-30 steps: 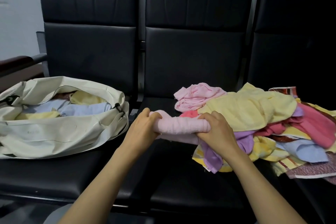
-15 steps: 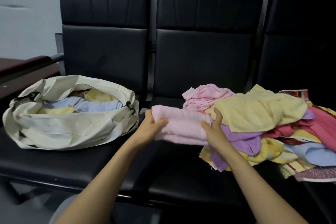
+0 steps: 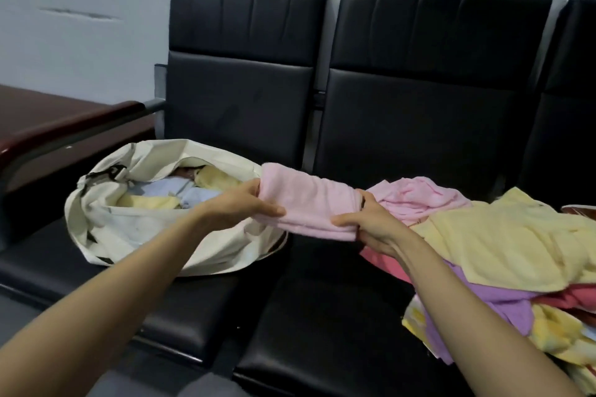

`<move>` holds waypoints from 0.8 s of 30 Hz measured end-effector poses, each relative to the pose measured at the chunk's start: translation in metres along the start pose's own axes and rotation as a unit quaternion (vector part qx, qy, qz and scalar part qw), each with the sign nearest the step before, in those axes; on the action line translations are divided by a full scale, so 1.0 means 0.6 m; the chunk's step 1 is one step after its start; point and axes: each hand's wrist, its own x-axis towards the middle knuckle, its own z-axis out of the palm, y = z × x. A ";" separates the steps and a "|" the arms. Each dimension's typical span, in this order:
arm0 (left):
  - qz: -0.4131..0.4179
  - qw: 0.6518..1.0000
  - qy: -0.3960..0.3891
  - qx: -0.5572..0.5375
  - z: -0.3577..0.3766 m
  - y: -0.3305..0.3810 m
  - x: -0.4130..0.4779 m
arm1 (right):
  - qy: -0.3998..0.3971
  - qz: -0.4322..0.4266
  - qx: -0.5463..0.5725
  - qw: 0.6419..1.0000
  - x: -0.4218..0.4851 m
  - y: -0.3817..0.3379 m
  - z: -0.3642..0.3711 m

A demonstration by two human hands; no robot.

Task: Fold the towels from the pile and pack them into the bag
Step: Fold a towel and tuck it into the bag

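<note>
A folded pink towel [image 3: 309,201] hangs in the air between both my hands. My left hand [image 3: 240,203] grips its left end, just over the right rim of the cream bag [image 3: 135,235]. My right hand [image 3: 367,222] grips its right end. The bag lies open on the left seat and holds folded yellow and blue towels [image 3: 180,195]. The towel pile [image 3: 490,245] covers the right seat, with yellow, pink, purple and patterned cloths jumbled together.
A row of black padded chairs [image 3: 419,113] stands against a pale wall. A dark wooden armrest [image 3: 58,129] and a table surface lie at the far left. The seat cushion [image 3: 322,316] between bag and pile shows bare black leather.
Both hands lifted the folded pink towel off the seat and carried it left toward the bag. The camera view swung left as well.
</note>
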 end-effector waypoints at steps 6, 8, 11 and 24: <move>0.063 0.984 0.162 0.030 -0.162 -0.058 0.026 | 0.014 -0.091 -0.086 0.992 0.126 -0.075 0.167; 0.045 0.980 0.189 0.051 -0.194 -0.093 0.036 | 0.022 -0.125 -0.165 0.978 0.166 -0.072 0.214; -0.020 0.974 0.211 0.073 -0.223 -0.153 0.040 | 0.002 -0.139 -0.277 0.951 0.206 -0.055 0.258; 0.016 0.984 0.145 0.101 -0.264 -0.171 0.022 | -0.021 -0.130 -0.437 0.890 0.220 -0.014 0.267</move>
